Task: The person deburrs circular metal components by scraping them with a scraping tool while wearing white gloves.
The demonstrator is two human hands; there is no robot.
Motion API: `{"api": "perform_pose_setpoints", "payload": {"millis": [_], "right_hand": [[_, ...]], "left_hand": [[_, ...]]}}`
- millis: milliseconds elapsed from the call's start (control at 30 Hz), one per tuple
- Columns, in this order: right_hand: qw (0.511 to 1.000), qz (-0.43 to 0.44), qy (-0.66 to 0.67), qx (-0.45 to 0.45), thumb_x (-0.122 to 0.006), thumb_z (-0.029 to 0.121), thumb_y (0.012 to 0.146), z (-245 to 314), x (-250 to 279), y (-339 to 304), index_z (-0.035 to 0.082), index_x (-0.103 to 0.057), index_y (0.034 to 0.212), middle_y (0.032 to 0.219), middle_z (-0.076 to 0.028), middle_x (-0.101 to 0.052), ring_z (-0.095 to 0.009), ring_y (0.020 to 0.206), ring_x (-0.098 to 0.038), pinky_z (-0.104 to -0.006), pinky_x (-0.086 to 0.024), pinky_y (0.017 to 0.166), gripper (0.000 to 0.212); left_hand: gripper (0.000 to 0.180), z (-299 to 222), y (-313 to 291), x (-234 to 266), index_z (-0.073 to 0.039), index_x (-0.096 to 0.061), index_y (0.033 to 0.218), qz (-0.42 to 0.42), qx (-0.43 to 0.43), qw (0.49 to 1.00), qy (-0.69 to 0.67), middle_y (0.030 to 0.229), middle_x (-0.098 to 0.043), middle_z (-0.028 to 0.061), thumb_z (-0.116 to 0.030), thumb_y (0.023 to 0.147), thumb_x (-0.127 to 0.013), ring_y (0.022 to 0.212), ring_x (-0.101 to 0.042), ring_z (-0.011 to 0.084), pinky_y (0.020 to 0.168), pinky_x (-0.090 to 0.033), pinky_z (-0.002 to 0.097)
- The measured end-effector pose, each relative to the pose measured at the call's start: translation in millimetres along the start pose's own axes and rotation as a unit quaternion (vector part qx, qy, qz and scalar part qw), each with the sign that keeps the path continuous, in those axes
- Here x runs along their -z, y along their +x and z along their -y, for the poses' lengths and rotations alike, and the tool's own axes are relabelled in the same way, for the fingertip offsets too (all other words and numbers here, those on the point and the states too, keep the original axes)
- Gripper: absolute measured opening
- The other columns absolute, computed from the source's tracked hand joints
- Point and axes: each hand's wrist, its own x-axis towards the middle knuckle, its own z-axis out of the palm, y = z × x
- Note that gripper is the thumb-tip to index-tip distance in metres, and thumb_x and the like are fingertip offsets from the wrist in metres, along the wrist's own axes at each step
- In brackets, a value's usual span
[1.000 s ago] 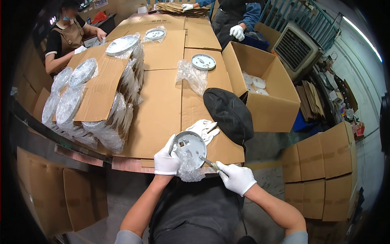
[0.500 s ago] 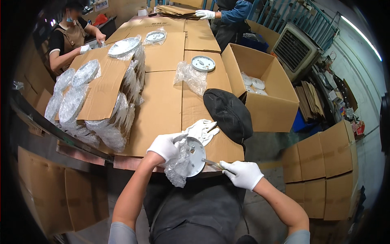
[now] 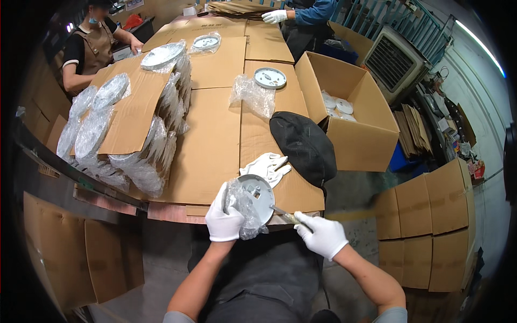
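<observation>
My left hand (image 3: 223, 219), in a white glove, grips the left side of a round light-grey disc (image 3: 260, 200) through bubble wrap (image 3: 245, 218). The disc is tilted up at the table's near edge, its face with small holes turned to the right. My gloved right hand (image 3: 323, 234) is closed on the handle of a screwdriver-like tool (image 3: 289, 216). The tool's thin metal shaft points left, and its tip meets or nearly meets the disc's right rim. Just beyond the disc lies a loose white glove (image 3: 269, 168), beside a black mesh cap (image 3: 302, 148).
Stacked wrapped discs (image 3: 89, 137) fill the table's left side. Another disc (image 3: 270, 78) lies with bubble wrap (image 3: 252, 96) mid-table. An open carton (image 3: 361, 141) holding discs stands at right. Two co-workers are at the far side, one (image 3: 94, 46) left, one with a gloved hand (image 3: 274, 16) on flattened cardboard.
My left hand has come down and round to the disc's lower left side, and the disc has shifted slightly up. The tool stays at its rim. The left co-worker's arms have moved.
</observation>
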Motion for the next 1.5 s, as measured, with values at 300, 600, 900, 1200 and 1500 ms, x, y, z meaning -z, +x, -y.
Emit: {"api": "perform_pose_setpoints", "payload": {"millis": [300, 600, 900, 1200, 1500], "right_hand": [[0.988, 0.103, -0.107, 0.045, -0.056, 0.033, 0.094, 14.6, 54.1, 43.9, 0.016, -0.066, 0.112, 0.078, -0.010, -0.070, -0.029, 0.070, -0.069, -0.0424, -0.054, 0.060, 0.026], [0.976, 0.178, -0.119, 0.038, -0.053, 0.031, 0.095, 28.4, 66.7, 62.5, 0.013, -0.065, 0.105, 0.082, -0.012, -0.071, -0.032, 0.075, -0.069, -0.0445, -0.054, 0.065, 0.024], [0.969, 0.207, -0.123, 0.047, -0.055, 0.030, 0.094, 24.9, 51.3, 72.2, 0.015, -0.067, 0.109, 0.074, -0.011, -0.069, -0.032, 0.068, -0.067, -0.0437, -0.053, 0.061, 0.025], [0.991, 0.118, -0.053, 0.022, -0.056, 0.030, 0.093, 3.2, 22.7, 44.4, 0.015, -0.067, 0.107, 0.075, -0.011, -0.069, -0.031, 0.068, -0.068, -0.0446, -0.054, 0.061, 0.024], [0.997, -0.030, 0.059, 0.033, -0.064, 0.034, 0.090, -20.6, -23.1, 25.9, 0.020, -0.072, 0.112, 0.075, -0.007, -0.069, -0.027, 0.065, -0.068, -0.0385, -0.055, 0.059, 0.027]], "left_hand": [[0.051, -27.1, 37.4, 15.0, -0.008, -0.068, 0.121, 0.163, -0.065, 0.982, 0.069, 0.100, -0.071, 0.0187, 0.010, 0.076, -0.053, 0.092, -0.071, 0.0306, 0.083, -0.056, 0.0366], [0.048, -33.1, 46.4, 16.0, -0.011, -0.069, 0.119, 0.180, -0.103, 0.975, 0.077, 0.093, -0.070, 0.0170, 0.008, 0.077, -0.056, 0.083, -0.069, 0.0321, 0.077, -0.056, 0.0383], [0.037, -20.2, 57.5, 4.8, -0.005, -0.071, 0.114, 0.190, -0.109, 0.975, 0.047, 0.091, -0.072, 0.0182, 0.004, 0.082, -0.055, 0.080, -0.072, 0.0279, 0.075, -0.056, 0.0341], [0.036, -3.5, 75.7, 1.4, -0.006, -0.069, 0.119, 0.261, 0.039, 0.964, 0.014, 0.095, -0.073, 0.0196, -0.001, 0.089, -0.049, 0.079, -0.072, 0.0162, 0.074, -0.054, 0.0267], [0.037, 0.7, 77.8, 1.7, -0.006, -0.068, 0.121, 0.266, 0.069, 0.961, -0.030, 0.097, -0.073, 0.0184, -0.003, 0.089, -0.049, 0.084, -0.072, 0.0167, 0.077, -0.054, 0.0278]]}}
